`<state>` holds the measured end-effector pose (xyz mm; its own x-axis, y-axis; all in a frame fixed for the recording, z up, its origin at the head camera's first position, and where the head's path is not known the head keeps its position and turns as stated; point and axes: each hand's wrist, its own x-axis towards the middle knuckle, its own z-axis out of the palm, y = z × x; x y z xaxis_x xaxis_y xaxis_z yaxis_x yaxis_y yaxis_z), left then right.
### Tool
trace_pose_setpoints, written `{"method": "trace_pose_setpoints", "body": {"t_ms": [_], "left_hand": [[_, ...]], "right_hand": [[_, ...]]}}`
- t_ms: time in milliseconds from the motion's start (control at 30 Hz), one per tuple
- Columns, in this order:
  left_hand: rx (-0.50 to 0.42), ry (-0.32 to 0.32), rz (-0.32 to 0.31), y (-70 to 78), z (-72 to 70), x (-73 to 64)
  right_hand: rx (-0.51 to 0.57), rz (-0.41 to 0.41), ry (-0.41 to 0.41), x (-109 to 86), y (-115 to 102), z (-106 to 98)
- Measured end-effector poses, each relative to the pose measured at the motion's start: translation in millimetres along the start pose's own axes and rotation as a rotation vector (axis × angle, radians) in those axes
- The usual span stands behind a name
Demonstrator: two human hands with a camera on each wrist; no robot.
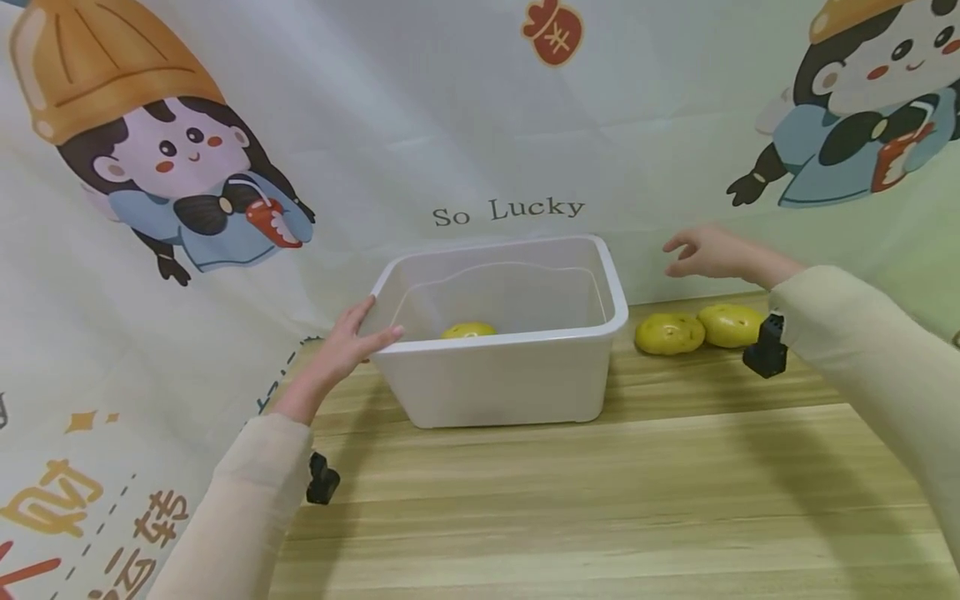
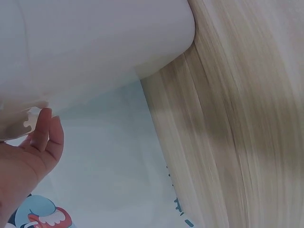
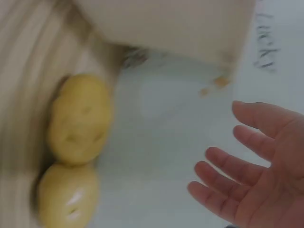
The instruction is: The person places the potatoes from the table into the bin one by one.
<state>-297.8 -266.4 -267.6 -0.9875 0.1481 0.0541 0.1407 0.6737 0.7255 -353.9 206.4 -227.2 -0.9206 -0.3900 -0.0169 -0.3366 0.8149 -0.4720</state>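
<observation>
A white plastic bin stands on the wooden table, with part of a yellow potato showing inside it. My left hand holds the bin's left rim, thumb over the edge and fingers along the outside. In the left wrist view those fingers curl up under the rim. My right hand is in the air to the right of the bin, holding nothing, its fingers spread in the right wrist view. Below it, two yellow potatoes lie side by side on the table.
Behind the bin hangs a pale printed cloth with cartoon figures and lettering, which also comes down along the left side. The wooden table extends in front of the bin. A small black device is on the right sleeve.
</observation>
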Motion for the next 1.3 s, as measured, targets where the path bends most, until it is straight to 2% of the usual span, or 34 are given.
{"method": "trace_pose_setpoints", "body": {"t_ms": [167,667,900,1300], "left_hand": [[-0.006,0.009,-0.001,-0.4,1.1,1.3],[-0.019,0.028,0.009,-3.6,1.1,1.6],[-0.015,0.030,0.024,-4.0,1.2,1.1],[-0.005,0.030,0.025,-4.5,1.6,2.6]], "right_hand": [[-0.072,-0.002,0.028,-4.0,30.1,11.0],[-0.049,0.033,0.026,-15.7,78.6,38.3],[0.019,0.061,-0.010,-18.9,96.3,52.8],[0.137,0.083,0.060,-18.6,118.0,70.2]]}}
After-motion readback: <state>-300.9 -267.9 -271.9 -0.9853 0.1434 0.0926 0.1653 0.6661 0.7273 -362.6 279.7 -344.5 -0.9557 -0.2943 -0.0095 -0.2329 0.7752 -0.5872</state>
